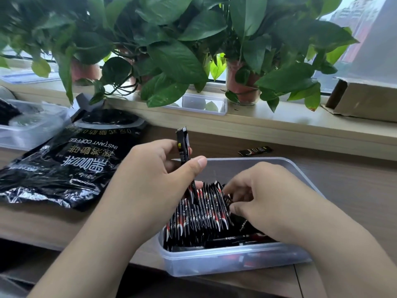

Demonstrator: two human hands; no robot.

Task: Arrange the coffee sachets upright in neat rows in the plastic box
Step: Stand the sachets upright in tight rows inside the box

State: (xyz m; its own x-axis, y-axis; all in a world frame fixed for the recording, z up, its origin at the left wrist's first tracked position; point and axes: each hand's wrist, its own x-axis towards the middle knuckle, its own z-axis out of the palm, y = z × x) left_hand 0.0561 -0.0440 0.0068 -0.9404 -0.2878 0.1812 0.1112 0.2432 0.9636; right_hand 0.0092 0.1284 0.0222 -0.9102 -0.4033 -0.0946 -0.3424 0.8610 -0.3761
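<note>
Wooden surface [354, 190], near edge: one plastic box [214, 260] holds one upright row of sachets [204, 214], too packed to count. Fingers of the right hand [264, 196] pinch its end; those of the left hand [154, 168] grip one sachet [182, 143]. Beyond: one loose sachet [255, 150], one bag [71, 166] reading "INSTANT COFFEE".

1. Coffee sachets [202, 209], standing row: black, each with a red-and-white curved swoosh and small white lettering.
2. Raised coffee sachet [182, 143]: black, with a small yellow patch near the top and red along one edge.
3. Loose sachet [255, 150]: black, white arc, yellow end.
4. Plastic box [225, 261]: clear, faintly frosted.
5. Coffee bag [71, 166]: glossy black, white lettering.
6. Pothos leaves [178, 59]: dark green, a few lime.
7. Plant pot [238, 87]: translucent reddish.
8. Table [354, 181]: brown wood grain.
9. Cardboard box [365, 102]: tan.
</note>
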